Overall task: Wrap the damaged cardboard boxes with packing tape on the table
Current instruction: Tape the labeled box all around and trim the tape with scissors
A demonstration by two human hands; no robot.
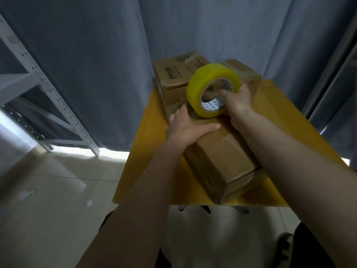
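A long cardboard box (222, 151) lies on the yellow table (146, 151), partly covered in shiny tape. My left hand (187, 126) presses flat on its far top end, fingers straight. My right hand (236, 102) grips a large yellow roll of packing tape (199, 88), thumb inside the core, holding it upright just above the box's far end. Behind it stand a second cardboard box (172, 78) with printed marks and a third box (249, 78) to its right, partly hidden by the roll.
Grey curtains (96, 64) hang behind the table. A grey metal shelf frame (48, 93) stands at the left on the pale tiled floor (48, 190). The table's near edge sits close to my body.
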